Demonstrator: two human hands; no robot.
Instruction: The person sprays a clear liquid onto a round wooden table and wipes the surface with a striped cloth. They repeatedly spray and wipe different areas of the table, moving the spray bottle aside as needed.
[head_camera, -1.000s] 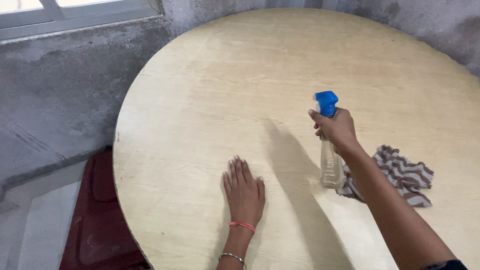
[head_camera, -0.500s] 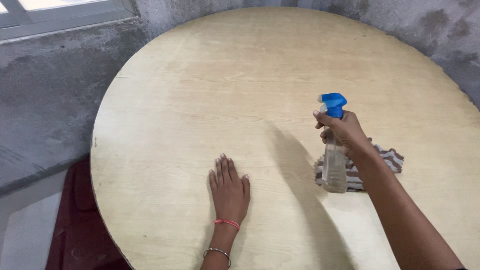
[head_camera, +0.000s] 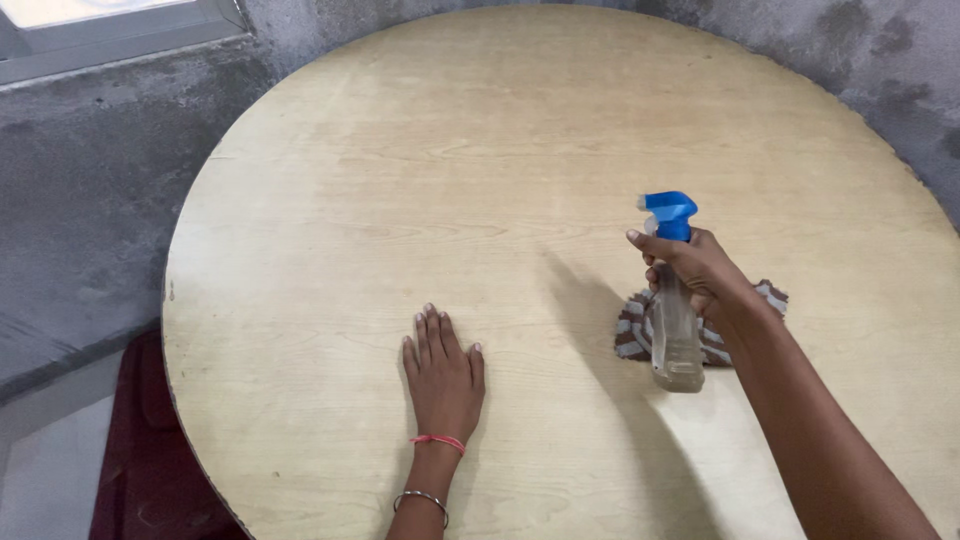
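My right hand (head_camera: 700, 272) grips a clear spray bottle (head_camera: 676, 345) with a blue trigger head (head_camera: 669, 214), held upright above the round pale wooden table (head_camera: 480, 150), nozzle pointing left. My left hand (head_camera: 442, 372) lies flat on the tabletop, palm down, fingers together, with a red band and a metal bangle on the wrist. A brown and white striped cloth (head_camera: 632, 330) lies on the table behind the bottle, partly hidden by my right hand and arm.
Rough grey concrete wall (head_camera: 90, 180) runs behind and left of the table, with a window frame (head_camera: 110, 30) at the top left. A dark red object (head_camera: 140, 450) sits on the floor under the table's left edge.
The view has shifted left, so the table and cloth sit further right-to-left in frame. My right hand with the bottle has dropped slightly and now covers more of the cloth. My left hand stays flat.
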